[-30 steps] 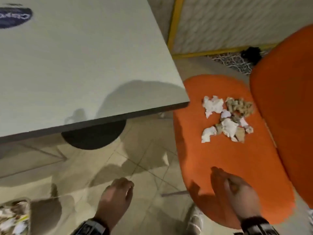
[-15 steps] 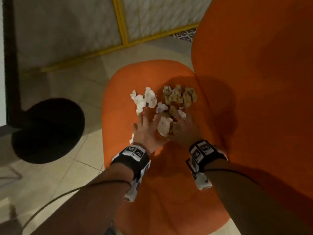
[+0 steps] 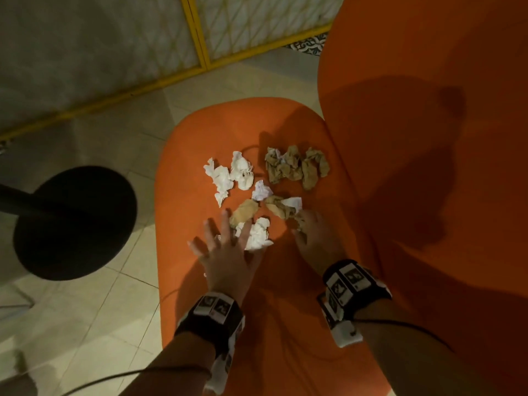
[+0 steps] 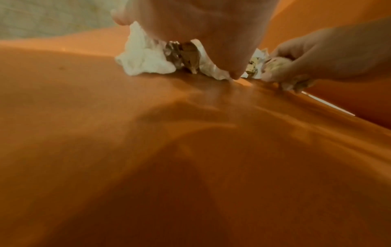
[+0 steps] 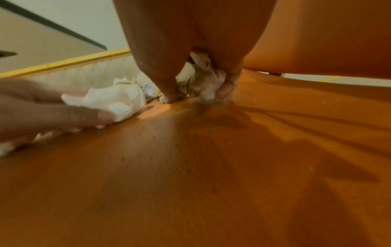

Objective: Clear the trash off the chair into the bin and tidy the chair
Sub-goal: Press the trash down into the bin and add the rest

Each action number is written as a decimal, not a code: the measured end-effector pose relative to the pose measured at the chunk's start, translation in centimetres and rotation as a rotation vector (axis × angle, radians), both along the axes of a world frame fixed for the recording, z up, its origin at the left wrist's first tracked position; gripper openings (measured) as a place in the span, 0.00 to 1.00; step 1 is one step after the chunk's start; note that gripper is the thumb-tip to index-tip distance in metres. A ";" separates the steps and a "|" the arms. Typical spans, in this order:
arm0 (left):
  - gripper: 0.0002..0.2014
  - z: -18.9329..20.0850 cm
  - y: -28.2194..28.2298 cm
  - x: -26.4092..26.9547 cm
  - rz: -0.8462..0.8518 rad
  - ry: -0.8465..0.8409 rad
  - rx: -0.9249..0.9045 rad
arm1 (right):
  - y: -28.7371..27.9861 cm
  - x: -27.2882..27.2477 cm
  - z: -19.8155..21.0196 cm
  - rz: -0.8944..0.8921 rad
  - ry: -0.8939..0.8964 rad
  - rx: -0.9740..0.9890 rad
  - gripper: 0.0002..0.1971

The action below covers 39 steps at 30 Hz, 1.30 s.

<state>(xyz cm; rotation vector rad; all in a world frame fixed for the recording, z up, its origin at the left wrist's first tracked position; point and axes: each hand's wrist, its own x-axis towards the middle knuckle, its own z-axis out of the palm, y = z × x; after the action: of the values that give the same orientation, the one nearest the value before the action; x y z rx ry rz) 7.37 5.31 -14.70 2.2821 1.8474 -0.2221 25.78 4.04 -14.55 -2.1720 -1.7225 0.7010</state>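
Note:
Crumpled white tissues (image 3: 228, 174) and brown paper wads (image 3: 297, 167) lie in a loose pile on the orange chair seat (image 3: 257, 324). My left hand (image 3: 225, 238) lies spread on the seat at the pile's near edge. Its straight fingers rest on a white tissue (image 3: 258, 235), which also shows as the white tissue (image 5: 112, 100) under the left fingers (image 5: 63, 108). My right hand (image 3: 308, 235) curls round a crumpled paper wad (image 5: 205, 80) at the pile's near right. The left wrist view shows the right hand (image 4: 317, 55) gripping that wad (image 4: 279, 65). No bin is in view.
The orange chair back (image 3: 428, 138) rises close on the right of the pile. A black round table base (image 3: 74, 221) stands on the tiled floor to the left of the seat. A yellow-framed panel (image 3: 200, 52) runs along the far wall.
My view has swung from the table down to the chair. Both hands moved from the seat's front edge up to the pile; the right hand has curled round a paper wad.

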 end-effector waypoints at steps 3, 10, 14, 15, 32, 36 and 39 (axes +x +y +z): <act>0.31 0.2 0.2 -0.4 0.021 -0.042 -0.087 | 0.0 -0.1 0.9 -0.056 0.086 0.200 0.17; 0.27 0.7 1.9 -2.1 0.013 -0.240 -0.137 | 4.4 -2.3 0.9 0.092 -0.052 0.079 0.26; 0.18 1.5 3.2 -3.1 0.046 -0.411 -0.129 | 4.8 -3.0 0.0 0.061 -0.135 -0.164 0.26; 0.15 2.0 3.5 -3.3 0.089 -0.453 -0.107 | 4.9 -3.1 0.0 0.058 -0.154 -0.171 0.25; 0.27 2.0 14.7 -2.3 -0.187 -0.365 -0.030 | 8.4 -7.0 1.9 -0.081 0.163 -0.127 0.28; 0.28 1.0 15.4 -3.1 -0.162 -0.368 -0.101 | 8.9 -7.6 1.1 -0.124 0.205 -0.168 0.26; 0.21 1.2 15.8 -3.5 -0.119 -0.430 -0.174 | 8.1 -7.4 0.9 -0.197 0.316 -0.138 0.20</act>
<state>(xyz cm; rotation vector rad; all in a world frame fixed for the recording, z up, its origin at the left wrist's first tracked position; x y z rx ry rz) 3.84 21.08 -13.48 2.1164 1.4240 0.0846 18.41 12.17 -13.69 -2.1409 -1.3176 1.0685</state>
